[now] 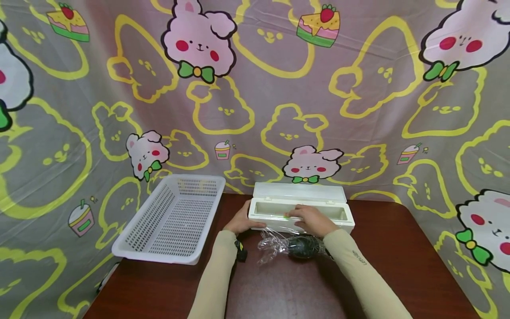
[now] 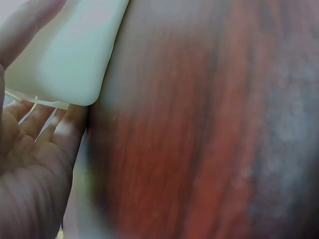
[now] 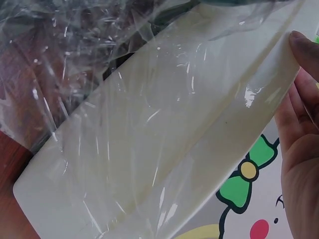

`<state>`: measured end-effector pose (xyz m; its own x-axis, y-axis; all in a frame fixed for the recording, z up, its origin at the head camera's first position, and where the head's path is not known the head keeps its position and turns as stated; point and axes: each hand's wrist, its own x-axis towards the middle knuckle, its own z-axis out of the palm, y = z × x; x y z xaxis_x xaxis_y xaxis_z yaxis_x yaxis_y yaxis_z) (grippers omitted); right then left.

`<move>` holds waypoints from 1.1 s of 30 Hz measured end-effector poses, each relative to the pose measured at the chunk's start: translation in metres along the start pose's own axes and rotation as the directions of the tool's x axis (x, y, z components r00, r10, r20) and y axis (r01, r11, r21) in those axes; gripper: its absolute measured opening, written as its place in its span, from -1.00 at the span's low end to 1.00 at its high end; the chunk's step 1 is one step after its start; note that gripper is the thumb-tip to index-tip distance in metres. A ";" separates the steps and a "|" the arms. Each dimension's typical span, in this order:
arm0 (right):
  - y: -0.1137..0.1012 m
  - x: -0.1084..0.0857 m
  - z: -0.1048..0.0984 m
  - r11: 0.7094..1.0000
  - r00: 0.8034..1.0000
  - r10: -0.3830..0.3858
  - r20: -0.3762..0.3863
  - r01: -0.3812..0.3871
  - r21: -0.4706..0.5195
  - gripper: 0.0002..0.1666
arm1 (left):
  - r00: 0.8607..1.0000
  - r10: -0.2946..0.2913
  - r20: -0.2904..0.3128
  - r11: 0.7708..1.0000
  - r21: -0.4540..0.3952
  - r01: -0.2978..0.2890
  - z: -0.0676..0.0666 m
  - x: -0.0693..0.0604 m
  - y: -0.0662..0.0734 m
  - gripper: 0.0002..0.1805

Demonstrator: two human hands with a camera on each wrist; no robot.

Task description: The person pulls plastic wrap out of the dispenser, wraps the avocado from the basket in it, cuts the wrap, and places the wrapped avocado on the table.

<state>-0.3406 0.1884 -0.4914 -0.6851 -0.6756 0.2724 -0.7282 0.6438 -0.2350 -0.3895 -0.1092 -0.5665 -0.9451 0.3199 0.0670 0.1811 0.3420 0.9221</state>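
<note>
A white cling film box stands on the table with its lid tipped back. My left hand grips its left end, thumb in front and fingers behind; that hand also shows in the left wrist view. At the front rim my right hand pinches a small green piece, apparently a slide cutter, partly hidden by the fingers. Clear film drapes down over the box front. Before the box lies a dark rounded thing under the film, its kind unclear.
To the left stands a white perforated plastic basket with sloping sides. The dark red wooden table meets a patterned cloth behind the box. A small black device sits on the left wrist.
</note>
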 end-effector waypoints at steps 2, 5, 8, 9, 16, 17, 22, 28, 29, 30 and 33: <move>-0.001 0.000 0.000 1.000 1.000 -0.001 -0.003 0.001 -0.001 -0.50 | 1.000 0.001 0.004 1.000 0.001 -0.001 0.000 0.000 0.000 0.21; -0.001 0.000 -0.001 1.000 1.000 0.000 -0.004 0.000 -0.005 -0.50 | 1.000 0.006 0.003 1.000 -0.004 -0.006 0.000 0.000 0.001 0.22; 0.000 0.000 0.000 1.000 1.000 -0.001 -0.004 0.001 -0.010 -0.50 | 1.000 0.009 0.000 1.000 0.000 -0.009 -0.001 0.000 0.001 0.22; 0.000 -0.001 0.000 1.000 1.000 -0.002 -0.005 0.002 -0.009 -0.50 | 1.000 0.011 -0.001 1.000 0.002 -0.011 -0.001 -0.001 0.001 0.22; 0.004 -0.004 0.001 1.000 0.999 -0.023 -0.026 0.023 0.001 -0.51 | 1.000 0.000 0.003 1.000 0.005 -0.001 -0.001 -0.003 0.001 0.21; 0.005 -0.005 0.001 1.000 0.999 -0.026 -0.030 0.026 0.002 -0.51 | 1.000 0.003 0.002 1.000 0.006 -0.003 -0.001 -0.003 0.001 0.21; 0.009 -0.009 0.002 1.000 0.999 -0.026 -0.043 0.026 0.012 -0.55 | 1.000 0.014 0.001 1.000 0.014 -0.014 0.000 -0.004 0.002 0.19; 0.012 -0.016 -0.001 1.000 0.999 -0.002 -0.041 0.003 0.026 -0.57 | 1.000 0.005 0.002 1.000 0.005 -0.005 0.002 -0.004 0.002 0.20; 0.012 -0.017 -0.002 1.000 0.999 -0.001 -0.046 0.002 0.022 -0.57 | 1.000 0.006 0.002 1.000 0.007 -0.006 0.001 -0.003 0.002 0.21; 0.013 -0.018 -0.003 1.000 0.999 -0.001 -0.049 0.002 0.019 -0.57 | 1.000 0.006 0.002 1.000 0.007 -0.006 0.001 -0.003 0.002 0.21; 0.015 -0.022 -0.006 1.000 0.998 -0.002 -0.057 0.004 0.019 -0.56 | 1.000 0.011 0.000 1.000 0.002 -0.011 -0.001 -0.001 0.001 0.24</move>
<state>-0.3365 0.2149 -0.4955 -0.6813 -0.6558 0.3253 -0.7308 0.6346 -0.2514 -0.3890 -0.1104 -0.5656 -0.9430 0.3239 0.0770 0.1919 0.3399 0.9207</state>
